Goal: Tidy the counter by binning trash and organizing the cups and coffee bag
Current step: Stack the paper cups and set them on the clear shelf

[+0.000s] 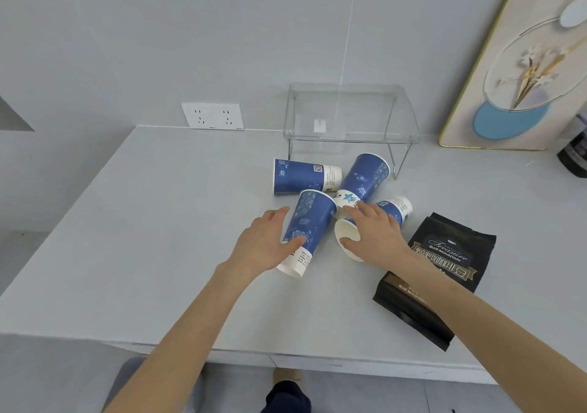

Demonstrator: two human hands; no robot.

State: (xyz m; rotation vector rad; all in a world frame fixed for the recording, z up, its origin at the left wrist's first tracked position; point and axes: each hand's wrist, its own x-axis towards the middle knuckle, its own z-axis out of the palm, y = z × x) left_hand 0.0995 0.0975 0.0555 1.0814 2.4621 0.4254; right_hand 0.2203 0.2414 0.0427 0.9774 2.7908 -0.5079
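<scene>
Several blue-and-white paper cups lie on their sides in a cluster on the grey counter (158,237). One cup (305,177) points left, and another (365,179) leans diagonally behind it. My left hand (265,242) wraps the nearest cup (313,222), thumb across its front and fingers along its left side. My right hand (376,234) lies flat over a fourth cup (398,209), thumb at its white mouth and fingers spread. A black coffee bag (451,263) lies flat to the right, partly under my right forearm.
A clear acrylic riser shelf (349,113) stands against the wall behind the cups. A white wall socket (212,115) is to its left. A framed picture (514,63) leans at the back right, beside a dark jar (575,155). The counter's front edge runs below my forearms.
</scene>
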